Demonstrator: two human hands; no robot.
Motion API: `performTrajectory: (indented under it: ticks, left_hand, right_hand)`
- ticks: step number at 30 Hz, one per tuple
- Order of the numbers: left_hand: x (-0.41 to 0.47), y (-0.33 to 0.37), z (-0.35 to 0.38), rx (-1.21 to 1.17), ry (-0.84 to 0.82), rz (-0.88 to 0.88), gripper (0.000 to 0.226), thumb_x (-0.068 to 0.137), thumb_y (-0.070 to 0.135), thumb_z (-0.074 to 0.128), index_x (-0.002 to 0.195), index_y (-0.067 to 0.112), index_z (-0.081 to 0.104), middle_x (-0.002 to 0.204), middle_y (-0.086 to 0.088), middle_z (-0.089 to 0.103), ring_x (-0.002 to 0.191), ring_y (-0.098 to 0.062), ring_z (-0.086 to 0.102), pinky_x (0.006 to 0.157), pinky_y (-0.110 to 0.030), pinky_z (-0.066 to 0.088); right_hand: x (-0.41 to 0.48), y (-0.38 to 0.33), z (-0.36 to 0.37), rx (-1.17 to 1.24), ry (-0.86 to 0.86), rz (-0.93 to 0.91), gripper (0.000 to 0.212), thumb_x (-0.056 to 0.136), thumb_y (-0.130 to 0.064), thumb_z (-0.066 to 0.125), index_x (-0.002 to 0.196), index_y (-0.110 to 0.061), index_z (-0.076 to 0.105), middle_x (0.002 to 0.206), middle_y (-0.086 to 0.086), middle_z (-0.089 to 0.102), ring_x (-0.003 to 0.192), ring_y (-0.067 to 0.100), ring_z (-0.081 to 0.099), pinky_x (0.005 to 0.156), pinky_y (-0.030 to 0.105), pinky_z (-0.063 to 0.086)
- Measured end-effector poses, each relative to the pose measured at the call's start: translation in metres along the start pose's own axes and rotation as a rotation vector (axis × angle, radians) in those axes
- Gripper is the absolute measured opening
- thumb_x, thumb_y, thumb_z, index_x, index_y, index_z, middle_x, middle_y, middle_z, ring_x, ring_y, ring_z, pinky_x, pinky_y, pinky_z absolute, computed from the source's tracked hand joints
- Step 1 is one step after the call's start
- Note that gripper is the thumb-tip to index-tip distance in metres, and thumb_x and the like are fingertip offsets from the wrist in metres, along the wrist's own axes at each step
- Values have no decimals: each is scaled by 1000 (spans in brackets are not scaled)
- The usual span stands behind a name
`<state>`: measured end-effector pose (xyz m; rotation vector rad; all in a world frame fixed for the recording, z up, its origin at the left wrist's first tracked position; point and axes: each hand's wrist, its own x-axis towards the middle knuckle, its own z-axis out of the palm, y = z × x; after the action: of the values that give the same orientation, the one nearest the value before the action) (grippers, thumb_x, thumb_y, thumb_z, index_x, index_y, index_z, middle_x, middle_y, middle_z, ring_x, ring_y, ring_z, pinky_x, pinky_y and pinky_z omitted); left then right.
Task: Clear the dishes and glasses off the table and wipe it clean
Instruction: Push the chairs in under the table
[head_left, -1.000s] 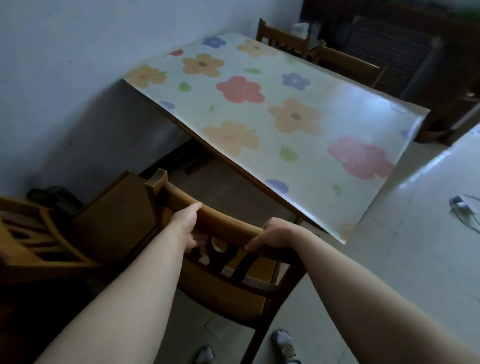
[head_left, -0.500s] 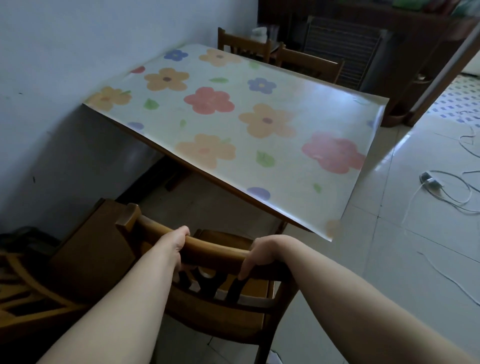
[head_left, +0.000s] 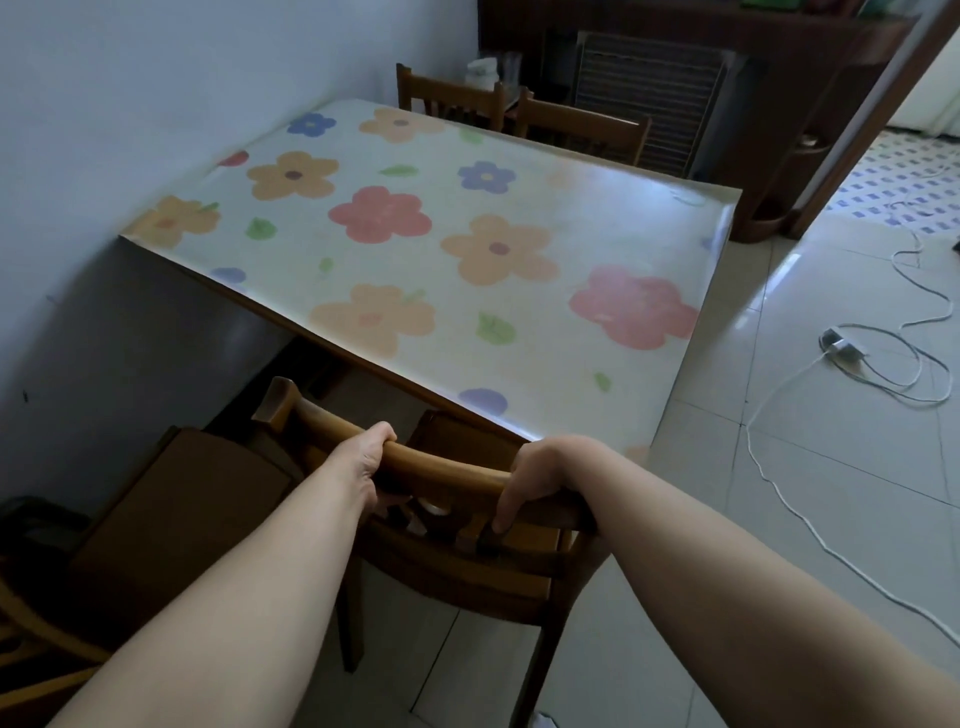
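Chair back (head_left: 447, 469) clasped by left grip (head_left: 366, 458) and right grip (head_left: 540, 475), flowered table (head_left: 524, 332) beyond

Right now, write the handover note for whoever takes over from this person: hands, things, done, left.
Left hand and right hand both grip the curved top rail of the brown wooden chair, which stands at the near end of the table with the flower-printed cloth.
Done: dishes and glasses seem already off it.
Left: probably pushing the chair in. Whether the cloth was wiped cannot be told.
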<state>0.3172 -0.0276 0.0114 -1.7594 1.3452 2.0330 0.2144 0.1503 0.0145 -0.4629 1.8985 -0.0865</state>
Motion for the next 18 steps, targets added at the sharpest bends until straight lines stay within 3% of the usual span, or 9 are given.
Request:
performTrajectory:
  ticks: [5, 12, 18]
  left_hand:
    - [22, -24, 17, -86, -35, 3, 37, 86, 18, 61, 115, 4, 42, 108, -21, 50, 106, -39, 53, 90, -55, 51]
    - [40, -47, 25, -99, -43, 22, 34, 87, 16, 59, 115, 4, 44, 101, -18, 50, 95, -34, 54, 86, -52, 52]
    - [51, -58, 17, -91, 22, 27, 37, 87, 15, 58, 119, 7, 42, 117, -19, 46, 108, -37, 50, 90, -53, 49]
  right_hand:
    - [19, 29, 17, -56, 84, -9, 63, 64, -47, 81, 116, -17, 63, 108, 2, 64, 94, 24, 64, 79, 33, 53]
    - [41, 46, 32, -42, 48, -32, 67, 62, -44, 83, 119, -16, 62, 110, 2, 63, 95, 23, 63, 83, 35, 55]
    - [54, 39, 48, -51, -54, -82, 65, 68, -39, 81, 125, -16, 59, 113, 4, 62, 97, 25, 61, 82, 35, 54]
